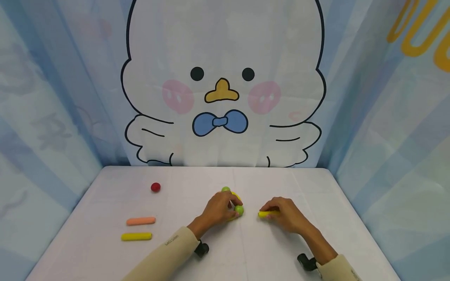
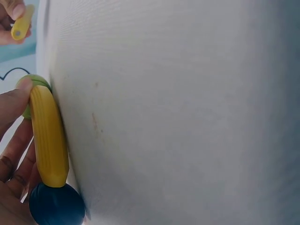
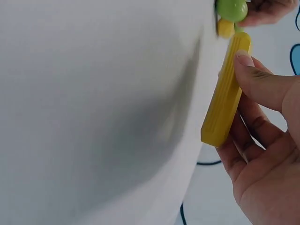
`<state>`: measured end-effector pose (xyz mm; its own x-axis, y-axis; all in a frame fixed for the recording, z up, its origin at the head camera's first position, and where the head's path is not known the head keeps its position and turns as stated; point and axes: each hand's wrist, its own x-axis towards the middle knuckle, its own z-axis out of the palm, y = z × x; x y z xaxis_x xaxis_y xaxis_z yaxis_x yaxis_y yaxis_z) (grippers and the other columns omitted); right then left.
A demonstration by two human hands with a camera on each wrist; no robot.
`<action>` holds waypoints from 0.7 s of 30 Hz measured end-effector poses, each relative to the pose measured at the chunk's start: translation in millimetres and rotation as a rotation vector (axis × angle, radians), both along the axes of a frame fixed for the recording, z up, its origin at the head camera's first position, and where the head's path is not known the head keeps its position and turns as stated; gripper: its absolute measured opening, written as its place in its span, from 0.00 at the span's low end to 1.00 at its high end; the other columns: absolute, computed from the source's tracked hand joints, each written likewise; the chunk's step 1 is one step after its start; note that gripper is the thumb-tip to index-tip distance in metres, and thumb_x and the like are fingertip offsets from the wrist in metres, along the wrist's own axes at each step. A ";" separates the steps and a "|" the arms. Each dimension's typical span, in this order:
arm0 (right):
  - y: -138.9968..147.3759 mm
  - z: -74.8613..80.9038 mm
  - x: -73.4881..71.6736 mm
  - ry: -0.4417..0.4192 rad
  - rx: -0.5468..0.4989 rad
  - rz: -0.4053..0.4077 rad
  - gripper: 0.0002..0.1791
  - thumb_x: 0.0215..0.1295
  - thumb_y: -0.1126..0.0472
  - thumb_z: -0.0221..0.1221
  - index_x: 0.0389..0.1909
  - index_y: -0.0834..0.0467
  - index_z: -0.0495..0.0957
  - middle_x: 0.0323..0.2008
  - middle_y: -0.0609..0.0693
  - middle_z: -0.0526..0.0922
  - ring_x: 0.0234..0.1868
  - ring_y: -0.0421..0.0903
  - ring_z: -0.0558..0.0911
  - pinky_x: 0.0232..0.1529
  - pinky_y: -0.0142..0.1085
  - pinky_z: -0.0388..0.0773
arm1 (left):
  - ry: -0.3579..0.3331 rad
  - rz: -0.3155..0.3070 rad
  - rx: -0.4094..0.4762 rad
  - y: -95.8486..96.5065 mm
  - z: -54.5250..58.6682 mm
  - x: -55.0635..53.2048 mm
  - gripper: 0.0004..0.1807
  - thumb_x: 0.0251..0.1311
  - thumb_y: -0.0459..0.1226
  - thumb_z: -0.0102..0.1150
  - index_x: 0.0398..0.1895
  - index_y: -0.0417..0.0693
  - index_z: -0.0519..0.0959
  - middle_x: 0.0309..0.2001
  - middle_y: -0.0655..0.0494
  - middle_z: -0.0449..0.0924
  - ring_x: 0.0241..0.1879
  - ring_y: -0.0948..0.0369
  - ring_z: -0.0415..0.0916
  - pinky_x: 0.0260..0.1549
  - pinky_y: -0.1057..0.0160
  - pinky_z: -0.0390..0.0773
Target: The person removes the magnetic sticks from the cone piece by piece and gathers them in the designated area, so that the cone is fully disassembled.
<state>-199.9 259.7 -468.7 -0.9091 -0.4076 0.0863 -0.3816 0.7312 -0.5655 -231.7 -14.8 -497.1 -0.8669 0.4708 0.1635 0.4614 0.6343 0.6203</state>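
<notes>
Of the cut-off yellow letters (image 1: pixel 416 51) high on the curtain (image 1: pixel 393 125) beyond the bench (image 1: pixel 288 181)'s right edge, only a U read clearly, while tiny lettering (image 1: pixel 172 239) on the left sleeve (image 1: pixel 163 255) was illegible.

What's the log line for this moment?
left hand: holds green ball | right hand: holds yellow stick | red ball: on table

I reach both arms forward, the left forearm (image 1: pixel 166 251) slanting in from the lower left, the right forearm (image 1: pixel 320 244) from the lower right. My left hand (image 1: pixel 218 208) bends its thumb and fingers into a pinch, knuckles up. Apart from it, my right hand (image 1: pixel 289 215) pinches too, thumb opposing the fingers. Both wrists show bare beyond beige sleeves.
</notes>
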 end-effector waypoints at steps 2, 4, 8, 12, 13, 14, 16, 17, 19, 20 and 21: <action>8.1 1.9 2.2 0.003 0.003 -0.044 0.14 0.63 0.69 0.72 0.45 0.48 0.91 0.42 0.40 0.89 0.46 0.42 0.85 0.53 0.40 0.84 | 0.013 -0.001 0.002 -0.4 -0.5 0.0 0.15 0.54 0.35 0.82 0.45 0.54 0.91 0.46 0.64 0.90 0.39 0.63 0.83 0.45 0.65 0.77; 16.6 3.4 4.2 0.000 0.003 -0.089 0.14 0.63 0.69 0.72 0.45 0.48 0.91 0.42 0.40 0.89 0.46 0.41 0.85 0.53 0.39 0.84 | 0.020 0.002 0.003 -0.7 -1.0 0.0 0.16 0.53 0.35 0.82 0.46 0.54 0.91 0.46 0.64 0.90 0.39 0.63 0.83 0.47 0.64 0.77; 34.7 3.8 8.8 -0.005 -0.002 -0.154 0.14 0.63 0.68 0.72 0.45 0.48 0.91 0.42 0.41 0.88 0.47 0.42 0.85 0.52 0.35 0.84 | 0.025 0.004 0.007 -0.8 -1.7 -0.1 0.16 0.54 0.35 0.82 0.46 0.54 0.91 0.46 0.64 0.90 0.39 0.64 0.84 0.48 0.64 0.77; 52.9 3.4 14.3 0.001 0.008 -0.195 0.13 0.63 0.68 0.73 0.46 0.49 0.91 0.42 0.42 0.88 0.46 0.43 0.85 0.50 0.34 0.84 | 0.039 -0.002 0.011 -0.8 -2.5 -0.1 0.16 0.54 0.35 0.82 0.46 0.54 0.91 0.46 0.63 0.90 0.39 0.63 0.84 0.47 0.64 0.77; 57.1 3.7 15.8 0.001 0.013 -0.205 0.13 0.63 0.68 0.73 0.46 0.49 0.91 0.42 0.42 0.87 0.46 0.43 0.85 0.50 0.33 0.84 | 0.041 -0.002 0.012 -0.7 -2.5 -0.1 0.16 0.54 0.35 0.82 0.46 0.53 0.91 0.46 0.63 0.90 0.39 0.63 0.84 0.47 0.64 0.77; 61.2 3.4 17.3 0.002 0.018 -0.216 0.13 0.63 0.67 0.73 0.46 0.50 0.91 0.41 0.42 0.87 0.46 0.43 0.85 0.50 0.33 0.84 | 0.043 -0.004 0.013 -0.7 -2.7 0.0 0.16 0.54 0.35 0.82 0.46 0.53 0.91 0.46 0.63 0.90 0.39 0.63 0.84 0.47 0.63 0.76; 69.4 2.7 19.9 0.003 0.027 -0.235 0.13 0.62 0.67 0.73 0.46 0.50 0.92 0.41 0.42 0.87 0.46 0.44 0.85 0.49 0.33 0.84 | 0.048 -0.007 0.016 -0.7 -2.6 0.2 0.15 0.54 0.34 0.82 0.46 0.53 0.91 0.45 0.63 0.90 0.39 0.62 0.84 0.47 0.63 0.76; 73.7 2.2 21.0 0.006 0.030 -0.241 0.13 0.62 0.67 0.73 0.46 0.50 0.92 0.41 0.42 0.87 0.46 0.44 0.85 0.49 0.33 0.83 | 0.047 -0.007 0.017 -0.5 -2.6 0.2 0.15 0.54 0.34 0.82 0.46 0.53 0.91 0.45 0.63 0.91 0.39 0.62 0.84 0.47 0.63 0.76; 81.5 1.3 22.8 0.014 0.037 -0.257 0.13 0.62 0.67 0.74 0.46 0.50 0.92 0.40 0.42 0.87 0.46 0.46 0.86 0.49 0.32 0.83 | 0.048 -0.008 0.020 -0.3 -2.4 0.4 0.15 0.54 0.34 0.82 0.45 0.52 0.91 0.45 0.63 0.91 0.39 0.62 0.84 0.47 0.63 0.77; 85.5 0.1 23.2 0.019 0.039 -0.266 0.13 0.62 0.66 0.74 0.46 0.50 0.92 0.40 0.42 0.87 0.46 0.46 0.86 0.49 0.32 0.83 | 0.048 -0.008 0.022 -0.4 -2.1 0.6 0.15 0.54 0.34 0.82 0.45 0.52 0.91 0.45 0.63 0.91 0.39 0.62 0.84 0.47 0.63 0.77; 89.3 -0.6 23.7 0.024 0.043 -0.271 0.13 0.62 0.66 0.74 0.45 0.50 0.92 0.40 0.42 0.87 0.46 0.46 0.86 0.48 0.31 0.83 | 0.047 -0.008 0.023 -0.3 -2.0 0.8 0.15 0.54 0.34 0.82 0.45 0.52 0.91 0.45 0.62 0.91 0.39 0.62 0.84 0.47 0.63 0.77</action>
